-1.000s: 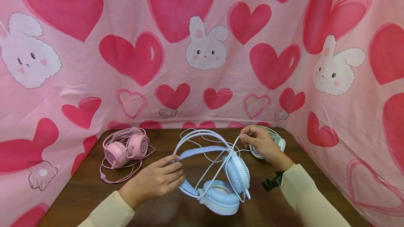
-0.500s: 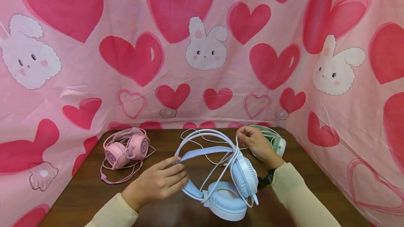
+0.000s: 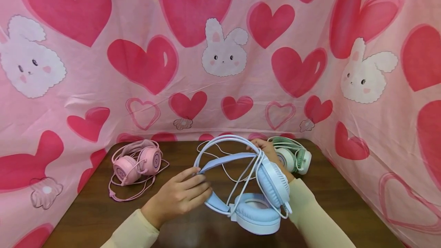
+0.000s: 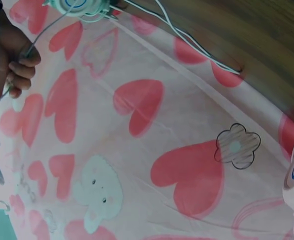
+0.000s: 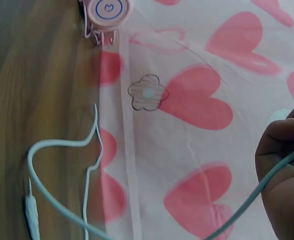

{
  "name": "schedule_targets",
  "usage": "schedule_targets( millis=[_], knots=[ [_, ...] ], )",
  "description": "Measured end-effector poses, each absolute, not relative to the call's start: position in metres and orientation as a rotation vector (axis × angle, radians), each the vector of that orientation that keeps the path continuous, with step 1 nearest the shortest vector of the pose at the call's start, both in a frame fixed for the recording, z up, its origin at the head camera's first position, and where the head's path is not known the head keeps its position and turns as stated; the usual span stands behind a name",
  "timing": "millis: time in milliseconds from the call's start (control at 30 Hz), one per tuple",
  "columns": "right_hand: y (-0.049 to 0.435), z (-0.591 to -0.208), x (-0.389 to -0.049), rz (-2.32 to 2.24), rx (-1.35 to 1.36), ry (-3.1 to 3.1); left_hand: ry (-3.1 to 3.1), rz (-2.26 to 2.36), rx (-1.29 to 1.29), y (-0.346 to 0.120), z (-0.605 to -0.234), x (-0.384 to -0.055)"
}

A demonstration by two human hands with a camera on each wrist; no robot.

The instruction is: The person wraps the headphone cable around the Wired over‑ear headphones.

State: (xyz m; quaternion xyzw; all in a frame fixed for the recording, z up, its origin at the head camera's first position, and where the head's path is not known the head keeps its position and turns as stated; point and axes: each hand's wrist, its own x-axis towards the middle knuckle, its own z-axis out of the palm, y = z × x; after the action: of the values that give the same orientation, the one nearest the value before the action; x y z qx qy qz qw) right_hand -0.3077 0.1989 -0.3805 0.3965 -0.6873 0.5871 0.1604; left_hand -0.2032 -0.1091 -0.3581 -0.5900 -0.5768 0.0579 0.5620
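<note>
Light blue headphones (image 3: 258, 223) are held tilted above the table in the head view, ear cups toward the lower right. The left hand (image 3: 180, 194) grips their headband, its fingers bent around the band. Behind the upper ear cup is the right hand (image 3: 270, 156), partly hidden by the headphones. In the right wrist view this right hand (image 5: 287, 170) has curled fingers around the pale cable (image 5: 254, 192). White strands of cable run across the headband and cups. A plug end (image 5: 32, 215) shows at the lower left of the right wrist view.
Pink headphones (image 3: 138, 163) with a coiled cord lie on the brown table (image 3: 103, 217) at the left. Green and white headphones (image 3: 293, 158) sit at the back right. A pink curtain (image 3: 220, 87) with hearts and rabbits surrounds the table.
The right hand has moved left and away, going behind the headphones while drawing the cable. The left hand has shifted slightly right with the blue headphones. The green headphones are less covered.
</note>
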Motion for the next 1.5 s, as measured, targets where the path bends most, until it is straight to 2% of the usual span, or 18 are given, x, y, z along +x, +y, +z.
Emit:
schedule_targets(
  millis=[33, 67, 133, 200, 267, 300, 333, 367, 433, 467, 533, 667, 767, 867, 1000, 1033, 1267, 1500],
  knots=[
    [0.198, -0.385, -0.312, 1.663, 1.137, -1.971, -1.358, 0.127, -1.384, -0.108, -0.359, -0.204],
    [0.204, -0.403, -0.333, 1.710, 1.193, -1.961, -1.361, 0.121, -1.378, -0.107, -0.360, -0.204],
    [0.222, -0.447, -0.393, 1.888, 1.510, -1.929, -1.374, 0.113, -1.361, -0.105, -0.360, -0.204],
    [0.230, -0.483, -0.435, 2.136, 1.723, -1.821, -1.387, 0.093, -1.342, -0.103, -0.360, -0.205],
    [0.232, -0.522, -0.469, 2.460, 1.699, -1.662, -1.396, 0.079, -1.317, -0.102, -0.360, -0.206],
    [0.226, -0.528, -0.468, 2.493, 1.605, -1.630, -1.398, 0.071, -1.304, -0.101, -0.360, -0.207],
    [0.219, -0.532, -0.462, 2.481, 1.463, -1.632, -1.399, 0.063, -1.292, -0.100, -0.359, -0.207],
    [0.204, -0.521, -0.436, 2.411, 1.236, -1.656, -1.398, 0.060, -1.278, -0.099, -0.358, -0.208],
    [0.188, -0.513, -0.412, 2.318, 0.997, -1.747, -1.396, 0.056, -1.248, -0.098, -0.357, -0.210],
    [0.181, -0.505, -0.399, 2.236, 0.986, -1.812, -1.396, 0.053, -1.234, -0.097, -0.357, -0.210],
    [0.175, -0.488, -0.385, 2.297, 1.223, -1.819, -1.398, 0.042, -1.210, -0.096, -0.355, -0.211],
    [0.164, -0.451, -0.349, 2.435, 1.455, -1.806, -1.405, 0.016, -1.174, -0.094, -0.351, -0.210],
    [0.152, -0.444, -0.328, 2.450, 1.304, -1.851, -1.418, -0.002, -1.149, -0.092, -0.348, -0.210],
    [0.147, -0.478, -0.348, 2.540, 1.104, -1.828, -1.434, -0.013, -1.111, -0.090, -0.346, -0.210],
    [0.148, -0.520, -0.381, 2.513, 1.198, -1.835, -1.460, -0.023, -1.065, -0.088, -0.344, -0.212],
    [0.151, -0.527, -0.387, 2.469, 1.315, -1.831, -1.467, -0.029, -1.057, -0.087, -0.344, -0.212],
    [0.125, -0.452, -0.294, 2.199, 1.077, -2.007, -1.521, -0.085, -1.020, -0.083, -0.347, -0.221],
    [0.115, -0.440, -0.274, 2.205, 0.936, -2.076, -1.605, -0.106, -0.989, -0.083, -0.352, -0.233]
  ],
)
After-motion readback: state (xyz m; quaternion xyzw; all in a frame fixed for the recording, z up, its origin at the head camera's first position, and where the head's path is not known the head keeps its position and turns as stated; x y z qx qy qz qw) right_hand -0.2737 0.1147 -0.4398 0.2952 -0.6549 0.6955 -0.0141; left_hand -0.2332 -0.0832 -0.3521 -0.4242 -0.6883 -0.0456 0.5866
